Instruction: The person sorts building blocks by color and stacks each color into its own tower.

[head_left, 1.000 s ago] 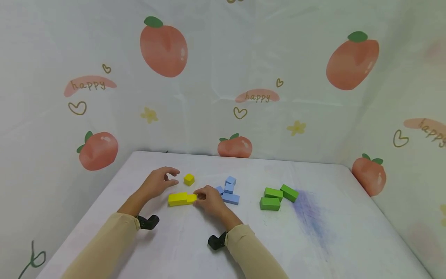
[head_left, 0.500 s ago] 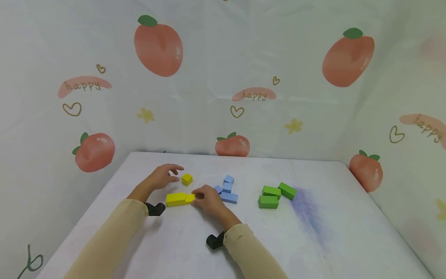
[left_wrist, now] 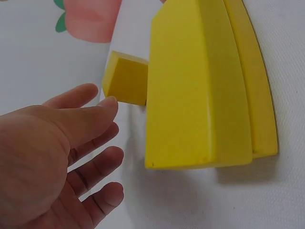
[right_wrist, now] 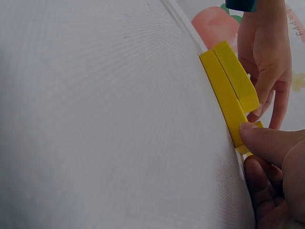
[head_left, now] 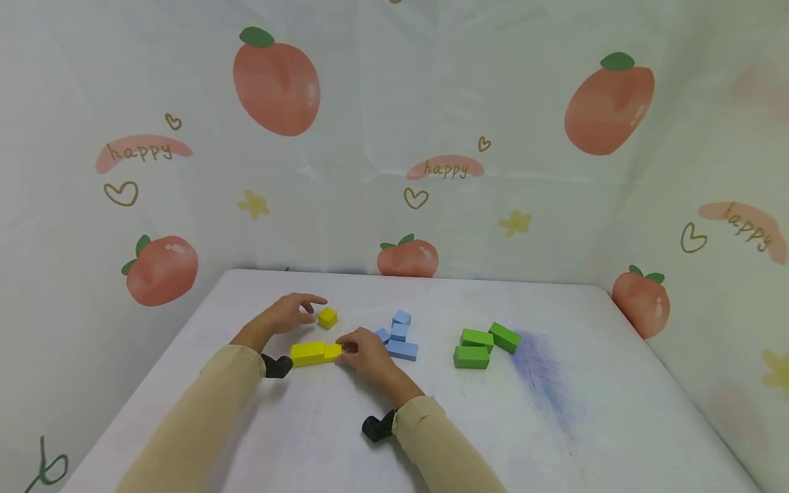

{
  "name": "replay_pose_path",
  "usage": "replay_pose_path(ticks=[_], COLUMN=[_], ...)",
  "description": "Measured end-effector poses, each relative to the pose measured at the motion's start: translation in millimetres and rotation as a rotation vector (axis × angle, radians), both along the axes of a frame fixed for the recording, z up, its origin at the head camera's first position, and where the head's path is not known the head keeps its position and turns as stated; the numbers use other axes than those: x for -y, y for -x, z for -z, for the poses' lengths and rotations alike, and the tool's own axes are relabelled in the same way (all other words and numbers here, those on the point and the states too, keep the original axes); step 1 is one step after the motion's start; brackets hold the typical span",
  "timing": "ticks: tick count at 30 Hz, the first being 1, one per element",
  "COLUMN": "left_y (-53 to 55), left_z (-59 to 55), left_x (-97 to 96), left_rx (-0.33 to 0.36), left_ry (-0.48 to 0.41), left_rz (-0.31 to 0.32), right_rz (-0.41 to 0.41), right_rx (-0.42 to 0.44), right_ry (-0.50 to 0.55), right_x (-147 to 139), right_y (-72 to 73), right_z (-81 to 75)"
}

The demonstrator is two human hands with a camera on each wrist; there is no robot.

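Observation:
Two long yellow blocks lie stacked in the head view, the upper block [head_left: 307, 353] set to the left so the lower block [head_left: 331, 352] juts out on the right. My right hand [head_left: 368, 357] pinches that jutting end; in the right wrist view its thumb [right_wrist: 267, 143] lies on the lower block [right_wrist: 224, 98]. Behind the stack sits a small yellow cube [head_left: 327, 318]. Beside the cube hovers my left hand [head_left: 287, 315], fingers loosely extended and holding nothing. In the left wrist view its thumb tip appears close to the cube [left_wrist: 127, 78]; whether they touch I cannot tell.
Several light blue blocks [head_left: 402, 350] are grouped just right of my right hand. Farther right lie three green blocks [head_left: 471, 357]. A purple-blue smudge [head_left: 545, 373] marks the white tabletop [head_left: 604, 411]. A fruit-printed curtain [head_left: 357, 137] hangs behind the table.
My left hand has moved right, nearer the yellow cube. The right hand stays at the end of the lower block. The whole view has shifted slightly.

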State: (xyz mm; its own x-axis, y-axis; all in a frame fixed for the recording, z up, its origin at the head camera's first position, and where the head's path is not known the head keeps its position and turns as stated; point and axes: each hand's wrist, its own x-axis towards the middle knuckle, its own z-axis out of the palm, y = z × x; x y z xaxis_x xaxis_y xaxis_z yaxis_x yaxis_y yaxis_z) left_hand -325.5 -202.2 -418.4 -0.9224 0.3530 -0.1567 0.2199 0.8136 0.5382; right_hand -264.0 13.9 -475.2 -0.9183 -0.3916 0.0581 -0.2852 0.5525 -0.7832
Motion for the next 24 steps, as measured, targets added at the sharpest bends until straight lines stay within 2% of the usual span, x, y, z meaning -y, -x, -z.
replay_pose_path(ticks=[9, 13, 17, 24], left_y=[2.3, 4.7, 5.0, 3.1], left_z=[5.4, 9.4, 12.4, 14.5], left_x=[-3.7, -4.1, -4.3, -2.9], left_rx=[-0.011, -0.017, -0.025, -0.066], left_ry=[0.021, 0.035, 0.029, 0.0], left_rz=[0.016, 0.003, -0.022, -0.013], right_rz=[0.0, 0.0, 0.004, -0.008], right_rx=[0.011, 0.016, 0.019, 0.001], right_ry=[0.0, 0.005, 0.001, 0.005], right_x=[0.6, 0.7, 0.4, 0.2], right_y=[-0.1, 0.2, 0.8, 1.3], right_z=[-1.0, -0.4, 0.5, 0.6])
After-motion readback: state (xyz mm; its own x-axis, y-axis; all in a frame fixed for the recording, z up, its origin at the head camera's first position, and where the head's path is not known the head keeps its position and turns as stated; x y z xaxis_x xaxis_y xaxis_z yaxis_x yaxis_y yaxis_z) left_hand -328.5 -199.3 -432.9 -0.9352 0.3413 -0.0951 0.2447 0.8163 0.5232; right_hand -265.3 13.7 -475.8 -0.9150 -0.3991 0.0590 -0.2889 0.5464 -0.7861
